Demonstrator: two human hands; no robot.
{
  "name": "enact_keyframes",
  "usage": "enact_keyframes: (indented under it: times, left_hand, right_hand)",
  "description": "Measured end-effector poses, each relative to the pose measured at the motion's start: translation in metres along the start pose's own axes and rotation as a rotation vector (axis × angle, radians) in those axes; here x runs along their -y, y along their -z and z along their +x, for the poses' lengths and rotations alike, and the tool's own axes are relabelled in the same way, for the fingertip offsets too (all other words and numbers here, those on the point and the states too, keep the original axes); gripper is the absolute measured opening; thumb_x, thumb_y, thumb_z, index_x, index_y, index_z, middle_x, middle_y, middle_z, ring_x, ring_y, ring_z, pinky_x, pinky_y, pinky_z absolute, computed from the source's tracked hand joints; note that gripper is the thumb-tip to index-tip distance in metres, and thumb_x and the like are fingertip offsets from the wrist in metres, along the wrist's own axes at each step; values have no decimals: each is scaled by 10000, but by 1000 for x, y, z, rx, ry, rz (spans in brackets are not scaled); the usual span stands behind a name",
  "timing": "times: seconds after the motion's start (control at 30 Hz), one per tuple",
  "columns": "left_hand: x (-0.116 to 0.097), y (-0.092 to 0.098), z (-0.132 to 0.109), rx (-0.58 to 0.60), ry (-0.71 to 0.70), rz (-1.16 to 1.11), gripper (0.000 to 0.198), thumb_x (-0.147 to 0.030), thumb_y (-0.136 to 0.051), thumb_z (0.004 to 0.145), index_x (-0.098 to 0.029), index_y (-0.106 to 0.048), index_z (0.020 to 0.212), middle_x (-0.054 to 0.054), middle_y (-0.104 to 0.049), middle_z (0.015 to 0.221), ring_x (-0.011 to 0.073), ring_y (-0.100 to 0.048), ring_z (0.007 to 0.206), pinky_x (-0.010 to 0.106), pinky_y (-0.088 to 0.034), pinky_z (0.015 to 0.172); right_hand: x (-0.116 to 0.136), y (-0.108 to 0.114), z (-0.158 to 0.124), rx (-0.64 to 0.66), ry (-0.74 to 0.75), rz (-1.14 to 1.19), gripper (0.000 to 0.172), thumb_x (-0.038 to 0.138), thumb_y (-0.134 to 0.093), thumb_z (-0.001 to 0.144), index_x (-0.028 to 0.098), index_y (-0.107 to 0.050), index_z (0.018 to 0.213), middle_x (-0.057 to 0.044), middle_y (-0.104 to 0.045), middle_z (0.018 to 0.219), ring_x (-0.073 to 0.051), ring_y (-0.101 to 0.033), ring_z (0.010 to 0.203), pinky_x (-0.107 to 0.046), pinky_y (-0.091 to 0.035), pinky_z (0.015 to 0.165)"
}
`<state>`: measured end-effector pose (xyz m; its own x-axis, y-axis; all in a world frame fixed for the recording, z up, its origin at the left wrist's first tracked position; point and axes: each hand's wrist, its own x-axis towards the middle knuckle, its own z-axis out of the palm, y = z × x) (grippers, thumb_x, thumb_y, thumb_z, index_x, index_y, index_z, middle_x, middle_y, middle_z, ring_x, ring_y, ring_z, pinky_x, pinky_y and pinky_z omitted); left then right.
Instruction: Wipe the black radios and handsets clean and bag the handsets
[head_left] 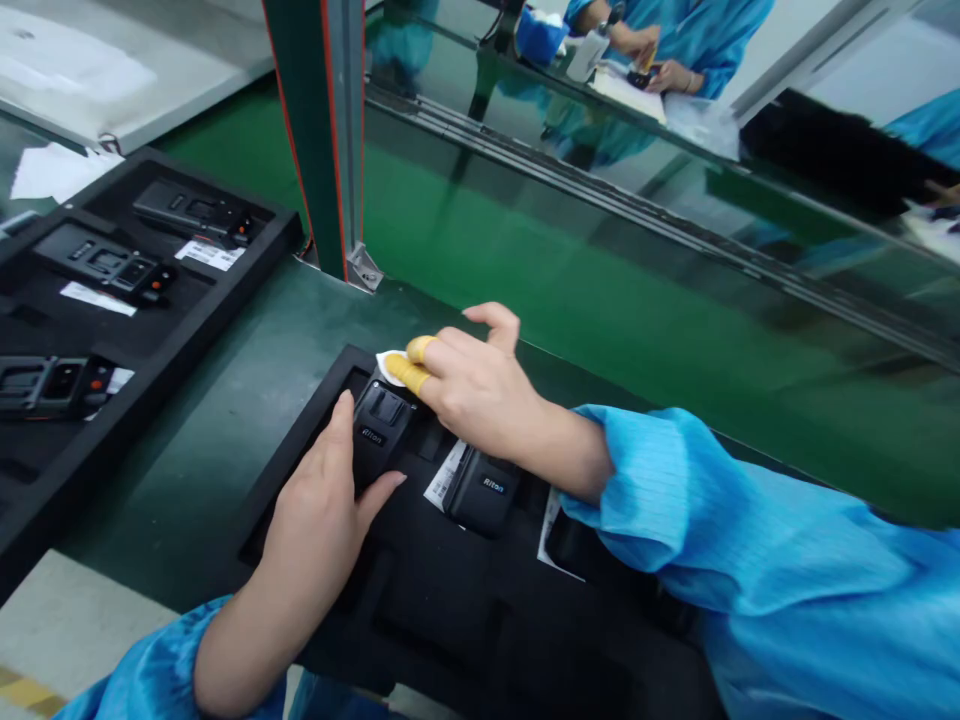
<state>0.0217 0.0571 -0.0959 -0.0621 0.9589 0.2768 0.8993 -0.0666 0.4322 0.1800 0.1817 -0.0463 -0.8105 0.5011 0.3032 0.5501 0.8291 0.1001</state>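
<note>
A black handheld device (pixel 380 425) marked "Riton" sits in the black foam tray (pixel 442 620), partly raised or tilted; I cannot tell which. My left hand (pixel 319 490) grips it by its sides, thumb on the right and fingers on the left. Yellow finger covers are on two fingers of my right hand (pixel 480 385). Those fingers press a small white wipe (pixel 391 368) against the device's far end. Just to the right lies a second Riton device (pixel 484 490), with a white printed label (pixel 448 475) beside it. My right sleeve partly hides another dark device farther right.
On the left, another black tray (pixel 150 385) holds several similar devices with labels. A green-and-metal post (pixel 330 140) rises behind the work tray. Beyond the green bench, a co-worker's hands (pixel 652 60) handle a small item across a glossy panel.
</note>
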Motion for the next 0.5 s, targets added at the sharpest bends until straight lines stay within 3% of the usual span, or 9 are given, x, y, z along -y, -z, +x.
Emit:
enact_keyframes:
  times: [0.1,0.33,0.5]
  left_hand:
    - [-1,1,0,3,1,13,772,-474,-562,833,-194,-197,1453,162,-592,1286,281,-641,1072,382,-558,811]
    - [-2,1,0,23,-1,21,780,-452,-543,851,-155,-160,1462,188,-584,1287,290,-634,1081,387,-550,832]
    - [1,3,-5,93,-7,-66,847,-396,-573,833,-188,-68,1480,181,-471,1406,308,-538,1214,433,-510,920]
  right_hand:
    - [5,-4,1,19,18,18,362,128,-354,950,214,-684,829,13,-621,808,-111,-450,730,-415,-129,936]
    - [3,5,-24,6,38,-51,366,76,-374,920,206,-672,750,19,-626,779,-101,-453,699,-406,-135,931]
    - [4,11,-29,46,-54,-132,384,48,-376,880,186,-662,663,12,-593,730,-101,-446,673,-416,-131,911]
